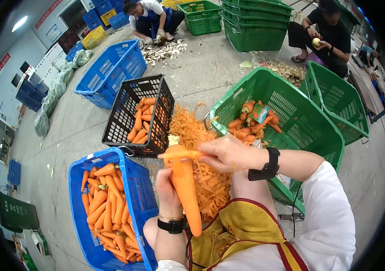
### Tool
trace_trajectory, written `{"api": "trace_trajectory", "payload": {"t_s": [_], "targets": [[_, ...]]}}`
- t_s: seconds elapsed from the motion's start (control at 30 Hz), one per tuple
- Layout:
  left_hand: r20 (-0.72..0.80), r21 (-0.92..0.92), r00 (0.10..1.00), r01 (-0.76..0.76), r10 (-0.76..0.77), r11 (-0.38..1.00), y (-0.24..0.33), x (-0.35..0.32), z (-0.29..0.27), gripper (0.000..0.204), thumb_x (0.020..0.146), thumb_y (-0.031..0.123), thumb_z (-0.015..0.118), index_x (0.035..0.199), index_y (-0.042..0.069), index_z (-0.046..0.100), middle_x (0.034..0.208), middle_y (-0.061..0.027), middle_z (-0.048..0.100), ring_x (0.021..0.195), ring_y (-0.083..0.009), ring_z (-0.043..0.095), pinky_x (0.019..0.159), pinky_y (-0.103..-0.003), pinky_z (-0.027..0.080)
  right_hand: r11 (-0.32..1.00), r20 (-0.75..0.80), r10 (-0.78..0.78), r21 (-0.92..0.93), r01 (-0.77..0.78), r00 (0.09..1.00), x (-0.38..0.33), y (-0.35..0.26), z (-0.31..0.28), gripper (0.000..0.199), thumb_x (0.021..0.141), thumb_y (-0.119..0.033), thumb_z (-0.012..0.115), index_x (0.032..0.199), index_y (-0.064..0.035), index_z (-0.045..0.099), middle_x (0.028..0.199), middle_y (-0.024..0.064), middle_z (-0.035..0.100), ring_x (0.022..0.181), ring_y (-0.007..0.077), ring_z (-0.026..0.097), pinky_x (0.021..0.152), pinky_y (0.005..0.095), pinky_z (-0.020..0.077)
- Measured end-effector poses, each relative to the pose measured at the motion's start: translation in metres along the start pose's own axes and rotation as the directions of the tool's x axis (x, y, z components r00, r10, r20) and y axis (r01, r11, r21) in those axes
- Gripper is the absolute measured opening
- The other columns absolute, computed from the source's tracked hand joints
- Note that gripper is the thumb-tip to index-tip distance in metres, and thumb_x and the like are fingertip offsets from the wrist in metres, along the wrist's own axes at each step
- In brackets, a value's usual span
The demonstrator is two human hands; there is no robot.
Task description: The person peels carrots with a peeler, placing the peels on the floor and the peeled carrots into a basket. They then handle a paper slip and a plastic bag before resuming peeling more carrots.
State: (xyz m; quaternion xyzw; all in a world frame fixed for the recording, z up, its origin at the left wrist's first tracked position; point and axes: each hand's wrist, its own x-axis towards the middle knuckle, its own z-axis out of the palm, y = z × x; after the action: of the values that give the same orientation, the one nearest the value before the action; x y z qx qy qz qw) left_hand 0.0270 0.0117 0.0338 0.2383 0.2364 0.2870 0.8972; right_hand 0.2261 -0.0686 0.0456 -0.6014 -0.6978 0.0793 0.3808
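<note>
A large carrot (186, 192) points down and toward me, its thick end away from my body. My left hand (167, 187) is closed around its side. My right hand (223, 153) grips an orange peeler (182, 154), which lies across the thick end of the carrot. Below and beyond both hands spreads a heap of orange carrot peelings (210, 180) on the floor. To the left, a blue crate (149, 194) is full of carrots (106, 210), and a black crate (164, 101) holds several more.
At right, a green crate (310, 108) contains carrots and a coloured packet (260, 114). Another green crate (337, 97) stands behind it. A blue crate (124, 58) and stacked green crates (258, 29) are farther off. Two people (156, 16) (330, 34) squat near vegetable scraps (165, 50).
</note>
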Motion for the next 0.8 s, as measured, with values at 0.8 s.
{"api": "trace_trajectory", "payload": {"t_s": [0.8], "targets": [[0.143,0.752,0.916,-0.347,0.376,0.56,-0.02,0.008,0.005,0.06,0.07,0.003,0.07,0.121,0.001,0.039,0.107,-0.0084,0.052,0.095,-0.0159,0.054,0.083,-0.029,0.046,0.995,0.007,-0.032,-0.09,0.032,0.999,0.008,0.0,0.0,0.016,0.086,-0.024,0.057,0.081,-0.0093,0.055,0.062,0.0125,0.058,0.057,0.0335,0.06,0.048,0.042,0.0464]]}}
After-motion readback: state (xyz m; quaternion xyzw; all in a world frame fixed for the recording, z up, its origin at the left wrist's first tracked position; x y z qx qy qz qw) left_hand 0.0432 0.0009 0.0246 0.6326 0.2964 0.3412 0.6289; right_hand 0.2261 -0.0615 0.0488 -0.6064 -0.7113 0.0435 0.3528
